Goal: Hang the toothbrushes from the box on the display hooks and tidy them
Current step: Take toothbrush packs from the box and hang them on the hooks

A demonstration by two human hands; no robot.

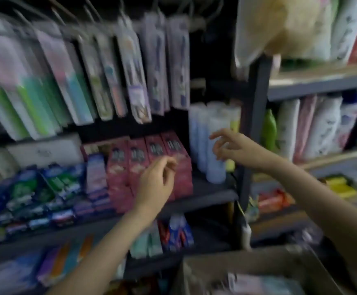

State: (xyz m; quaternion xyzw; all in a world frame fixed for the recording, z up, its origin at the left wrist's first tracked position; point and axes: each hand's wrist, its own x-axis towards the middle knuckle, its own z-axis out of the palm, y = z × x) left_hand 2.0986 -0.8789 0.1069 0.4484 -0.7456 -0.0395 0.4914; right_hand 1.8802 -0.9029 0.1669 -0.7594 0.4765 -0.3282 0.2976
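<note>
Head view: blurred, seemingly empty hands [156, 179].

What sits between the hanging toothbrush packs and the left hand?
In the head view, the red cartons on the shelf lie below the hanging toothbrush packs; the left hand is raised before them.

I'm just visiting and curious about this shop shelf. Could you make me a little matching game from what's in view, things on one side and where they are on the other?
Things:
1. toothbrush packs
2. red cartons
3. cardboard box
4. pale bottles

Places:
A. at the bottom right, nearest the camera
B. hanging in a row from hooks at the top left
C. standing on the shelf just behind the right hand
D. lined up on the shelf behind the left hand

Pairs: 1-B, 2-D, 3-A, 4-C
</note>
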